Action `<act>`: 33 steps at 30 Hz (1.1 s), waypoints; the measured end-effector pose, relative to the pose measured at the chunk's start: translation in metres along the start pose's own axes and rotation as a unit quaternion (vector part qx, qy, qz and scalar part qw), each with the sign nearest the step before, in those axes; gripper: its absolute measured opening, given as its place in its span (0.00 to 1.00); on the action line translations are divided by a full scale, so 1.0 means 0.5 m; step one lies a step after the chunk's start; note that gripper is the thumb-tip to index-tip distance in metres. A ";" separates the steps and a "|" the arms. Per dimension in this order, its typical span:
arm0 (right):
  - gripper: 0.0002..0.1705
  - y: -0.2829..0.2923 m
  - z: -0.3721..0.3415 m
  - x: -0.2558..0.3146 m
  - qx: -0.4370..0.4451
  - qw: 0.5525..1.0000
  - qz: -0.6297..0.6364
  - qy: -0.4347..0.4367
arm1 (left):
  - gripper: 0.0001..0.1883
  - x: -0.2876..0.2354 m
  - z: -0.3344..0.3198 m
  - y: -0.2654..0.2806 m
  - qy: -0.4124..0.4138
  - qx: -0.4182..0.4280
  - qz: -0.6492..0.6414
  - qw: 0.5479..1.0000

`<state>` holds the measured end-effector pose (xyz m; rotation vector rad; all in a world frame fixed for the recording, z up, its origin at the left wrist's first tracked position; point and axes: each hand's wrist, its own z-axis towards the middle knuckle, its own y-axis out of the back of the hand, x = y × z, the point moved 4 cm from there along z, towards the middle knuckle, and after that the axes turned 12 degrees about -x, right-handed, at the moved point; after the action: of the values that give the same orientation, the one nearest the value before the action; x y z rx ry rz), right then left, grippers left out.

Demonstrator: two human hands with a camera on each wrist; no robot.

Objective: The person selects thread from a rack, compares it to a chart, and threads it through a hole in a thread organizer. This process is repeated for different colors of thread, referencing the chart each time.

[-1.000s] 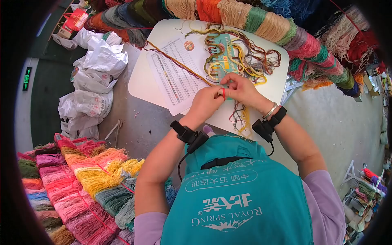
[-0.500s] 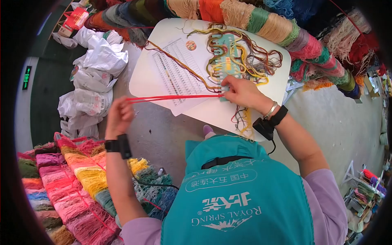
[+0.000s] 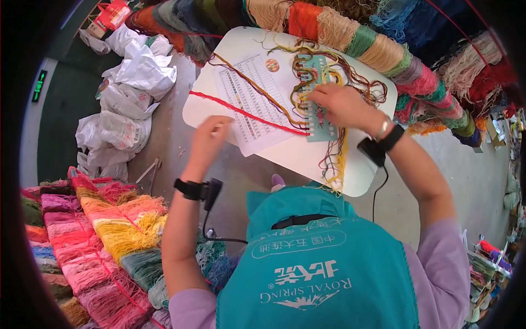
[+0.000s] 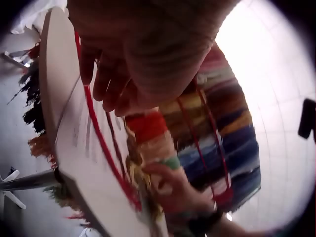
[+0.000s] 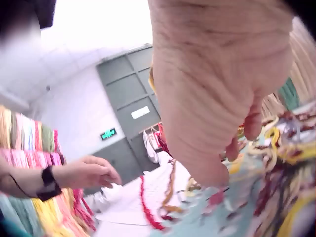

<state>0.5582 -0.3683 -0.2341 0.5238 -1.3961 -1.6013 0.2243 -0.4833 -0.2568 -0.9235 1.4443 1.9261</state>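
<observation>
A strand of red thread (image 3: 246, 113) lies across the table, over the printed chart (image 3: 249, 88), with one end at the teal notched card (image 3: 323, 129). Left of the chart my left hand (image 3: 210, 141) hovers beside the table's near edge, its fingers loosely bent with nothing in them. The right hand (image 3: 346, 105) reaches over the card, fingertips right at the olive and yellow threads (image 3: 302, 77) looped along it. In the right wrist view, the right thumb and fingers stand apart above the card. A brown-gold strand (image 3: 255, 88) also crosses the chart.
Skeins of many colours hang on a rail (image 3: 334, 30) behind the white table (image 3: 350, 178). More skeins (image 3: 104, 241) are stacked at the lower left. White sacks (image 3: 129, 104) stand on the floor at the left. Loose thread ends (image 3: 337, 164) hang toward the table's front edge.
The red thread was drawn out taut to the left, then let go, and now lies on the table. My left hand has come back rightward; the right has shifted up along the card.
</observation>
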 end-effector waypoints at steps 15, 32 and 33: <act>0.05 -0.016 0.137 0.001 0.124 0.949 -0.190 0.221 | 0.16 -0.055 -0.090 -0.105 -0.168 0.050 0.082 0.981; 0.24 0.534 -0.524 -0.118 -0.406 0.627 0.626 -0.224 | 0.13 -0.063 -0.054 -0.090 -0.199 0.114 0.087 0.970; 0.24 0.557 -0.606 -0.104 -0.468 0.600 0.606 -0.231 | 0.12 -0.057 -0.045 -0.087 -0.199 0.123 0.089 0.968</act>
<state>0.9241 -0.4711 -0.0677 -1.3263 -0.6184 -0.9747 0.2795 -0.4942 -0.2638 -0.2789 1.5111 1.8649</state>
